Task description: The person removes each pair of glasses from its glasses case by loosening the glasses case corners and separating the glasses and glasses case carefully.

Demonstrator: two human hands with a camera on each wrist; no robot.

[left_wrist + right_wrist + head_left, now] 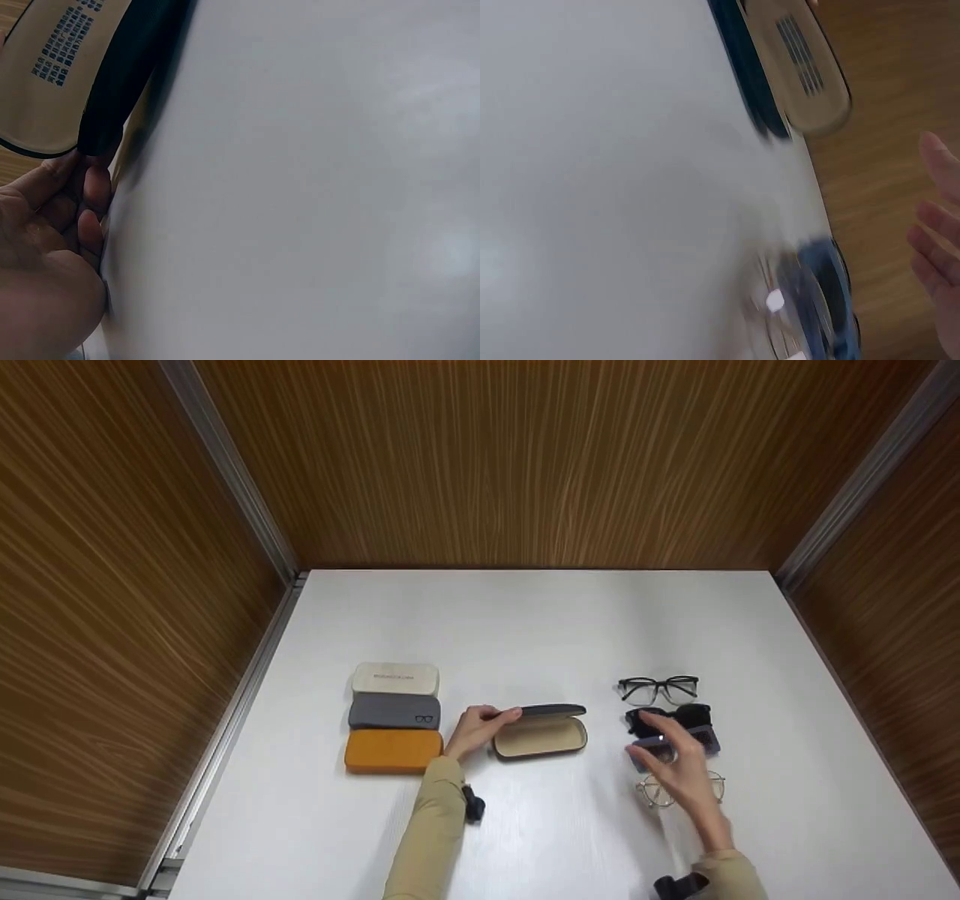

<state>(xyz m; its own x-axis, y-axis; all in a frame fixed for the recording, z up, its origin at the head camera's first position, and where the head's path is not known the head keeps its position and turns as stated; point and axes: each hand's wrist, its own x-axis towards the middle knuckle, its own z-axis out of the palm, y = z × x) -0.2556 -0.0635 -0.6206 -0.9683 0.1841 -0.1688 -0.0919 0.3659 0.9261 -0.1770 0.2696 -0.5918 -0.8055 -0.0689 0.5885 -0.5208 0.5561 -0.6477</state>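
Note:
My left hand (480, 729) grips the dark eyeglass case (541, 741) at its left end, thumb and fingers about the raised lid. The case lies open on the table, showing a beige lining; in the left wrist view rows of blue print mark the lid's inside (56, 75). With thumb and fingers spread, my right hand (684, 774) hovers over the glasses and holds nothing. Beneath and around it are black sunglasses (694, 715), blue-tinted glasses (707, 740) and thin round wire-framed glasses (658, 792), partly hidden by the hand. Black-framed clear glasses (660, 685) lie farthest back.
Left of my left hand, three closed cases sit in a column: cream (395, 682), grey (390, 712) and orange (394, 751). All stand on a white table (480, 622) bounded by wood-grain panels (480, 465) at the back and sides.

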